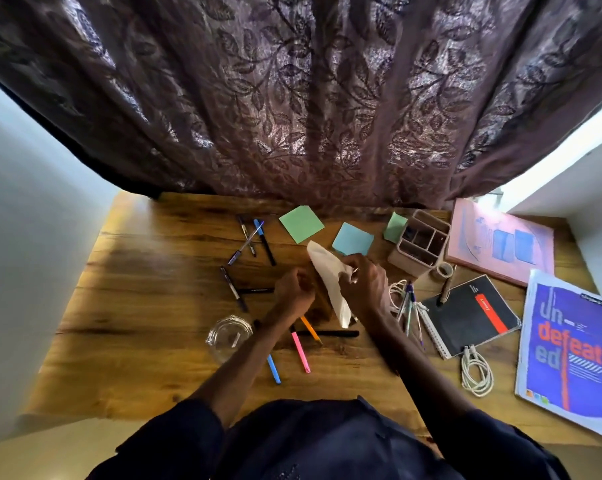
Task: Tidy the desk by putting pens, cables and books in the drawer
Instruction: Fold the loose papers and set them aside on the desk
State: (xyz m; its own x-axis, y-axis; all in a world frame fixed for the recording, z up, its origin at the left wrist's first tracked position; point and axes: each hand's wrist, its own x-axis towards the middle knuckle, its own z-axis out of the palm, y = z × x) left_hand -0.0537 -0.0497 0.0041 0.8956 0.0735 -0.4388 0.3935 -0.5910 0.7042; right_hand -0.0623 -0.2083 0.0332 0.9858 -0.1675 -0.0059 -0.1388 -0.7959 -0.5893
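Over the middle of the wooden desk (147,271) my right hand (363,284) pinches a white sheet of paper (329,271) that hangs tilted. My left hand (294,289) is curled just left of the sheet; whether it holds anything is hidden. Several pens lie scattered: a crossed group (254,239) at the back, dark ones (233,289) to the left, pink (300,351), blue (273,368), orange (310,329) and black (330,333) ones under my arms. A white cable (476,374) lies coiled at the right. A black notebook (472,317), a purple book (569,355) and a pink book (500,244) lie further right.
A compartmented desk organiser (421,242) stands at the back right, a tape roll (443,270) beside it. Green (301,223) and blue (353,239) sticky notes lie at the back. A glass jar (228,337) stands near my left forearm. A patterned curtain (292,98) hangs behind.
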